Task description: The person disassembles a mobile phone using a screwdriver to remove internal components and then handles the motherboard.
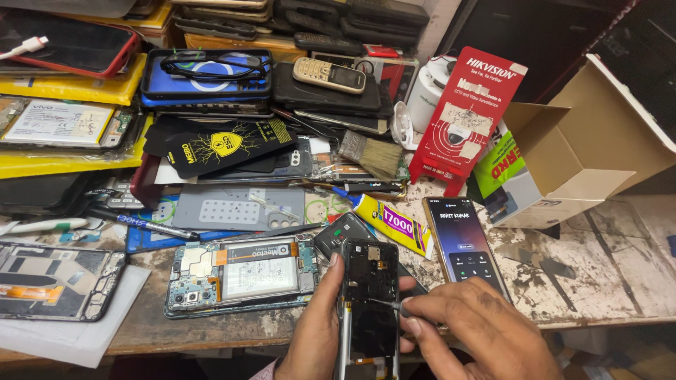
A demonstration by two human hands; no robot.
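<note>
My right hand [479, 331] is pinched narrow around a thin metal tool [384, 303], thumb and forefinger closed on its near end, and the tool's tip points left from my fingers onto the inside of the opened phone frame [371, 295]. My left hand [313, 334] is wrapped around that frame's left edge, thumb lying up along the side, holding it steady above the front lip of the workbench [605, 281]. The frame's long axis runs almost straight away from me, camera cut-out at the far end, the near end dropping out of view at the bottom, so the tool crosses it at close to a right angle, about halfway along its visible length. The right hand is the one nearer the working point; the left only grips.

Just right of the frame, on the bench, lies a lit smartphone [466, 246], tilted slightly, close beside my right knuckles. Beyond the frame's top end lie a dark back cover [338, 231] and a yellow tube of glue [387, 219], slanting down to the right. To the left lies a disassembled phone with its battery exposed [243, 271], well apart from my left hand. Farther back are a paintbrush [373, 155], stacked phones and an open cardboard box [584, 148]
</note>
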